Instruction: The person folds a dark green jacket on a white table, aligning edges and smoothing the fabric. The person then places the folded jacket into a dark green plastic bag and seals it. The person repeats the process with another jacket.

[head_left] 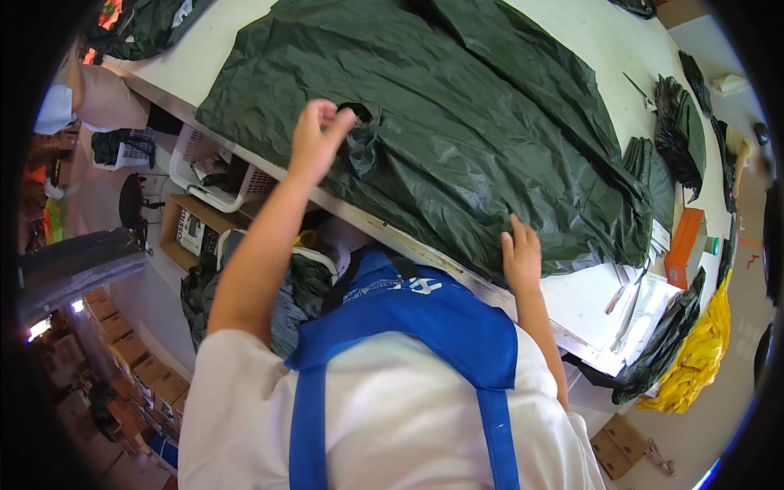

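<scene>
A large dark green garment of thin, shiny, crinkled fabric point(457, 139) lies spread over the white table point(584, 306), reaching its near edge. My left hand point(317, 143) is raised at the garment's left part. Its thumb and curled fingers are closed at the rim of a round, cuff-like opening point(361, 151) that stands up from the cloth. To the right, near the table edge, my right hand point(521, 255) rests on the fabric with its fingers stretched out. What part of a garment the opening is cannot be made out for certain.
Scissors point(618, 294), an orange box point(684, 245) and folded dark fabric point(679, 131) lie on the table's right side. Yellow fabric point(694, 351) hangs at the right corner. Below the left edge stand a white basket point(194, 155) and a cardboard box point(171, 224). Another person's arm point(110, 94) shows far left.
</scene>
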Demonstrator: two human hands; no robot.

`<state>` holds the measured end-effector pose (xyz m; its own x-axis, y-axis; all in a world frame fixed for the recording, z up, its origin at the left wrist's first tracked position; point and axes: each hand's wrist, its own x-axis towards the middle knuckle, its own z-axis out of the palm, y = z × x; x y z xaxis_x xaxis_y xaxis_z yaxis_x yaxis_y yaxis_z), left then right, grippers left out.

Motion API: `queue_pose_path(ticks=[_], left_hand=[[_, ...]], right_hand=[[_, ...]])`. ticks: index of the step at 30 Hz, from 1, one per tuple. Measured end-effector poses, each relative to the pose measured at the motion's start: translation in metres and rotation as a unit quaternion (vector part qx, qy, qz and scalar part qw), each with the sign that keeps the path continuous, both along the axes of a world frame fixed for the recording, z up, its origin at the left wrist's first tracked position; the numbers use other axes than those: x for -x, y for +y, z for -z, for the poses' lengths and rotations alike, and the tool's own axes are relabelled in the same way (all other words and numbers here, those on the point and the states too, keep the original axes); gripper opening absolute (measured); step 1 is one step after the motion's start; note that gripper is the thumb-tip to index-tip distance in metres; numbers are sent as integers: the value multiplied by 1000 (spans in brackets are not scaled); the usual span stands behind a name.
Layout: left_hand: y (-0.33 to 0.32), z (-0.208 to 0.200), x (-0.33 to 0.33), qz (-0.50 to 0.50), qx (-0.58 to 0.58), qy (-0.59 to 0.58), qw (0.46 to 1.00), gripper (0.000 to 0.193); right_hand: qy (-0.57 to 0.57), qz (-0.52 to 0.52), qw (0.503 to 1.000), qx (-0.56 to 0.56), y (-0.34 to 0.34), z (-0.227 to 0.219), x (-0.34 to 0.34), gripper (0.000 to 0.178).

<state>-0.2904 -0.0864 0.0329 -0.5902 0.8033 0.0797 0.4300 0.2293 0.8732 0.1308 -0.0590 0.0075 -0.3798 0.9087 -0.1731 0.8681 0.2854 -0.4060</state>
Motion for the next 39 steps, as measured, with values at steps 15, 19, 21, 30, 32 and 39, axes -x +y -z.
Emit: queue_pose_path(ticks=[15, 19, 21, 30, 32, 39], left_hand=[[-9, -4, 21, -38, 68, 29, 997, 39], [41, -15, -1, 30, 113, 183, 976, 37], [55, -1, 9, 26, 169, 191, 967, 28], [1, 41, 77, -236, 146, 279, 919, 42], [-33, 26, 105, -388, 274, 231, 849, 67], [-85, 76, 184, -361, 259, 17, 896, 65]], right_hand=[[-227, 149, 958, -95, 30, 41, -7, 62], [-231, 145, 957, -101, 30, 40, -4, 62], [-227, 147, 958, -99, 32, 35, 1, 62], [17, 63, 985, -157, 15, -6, -33, 59], [80, 76, 971, -210, -19, -14, -72, 54], [-113, -91, 978, -150, -61, -12, -77, 59]])
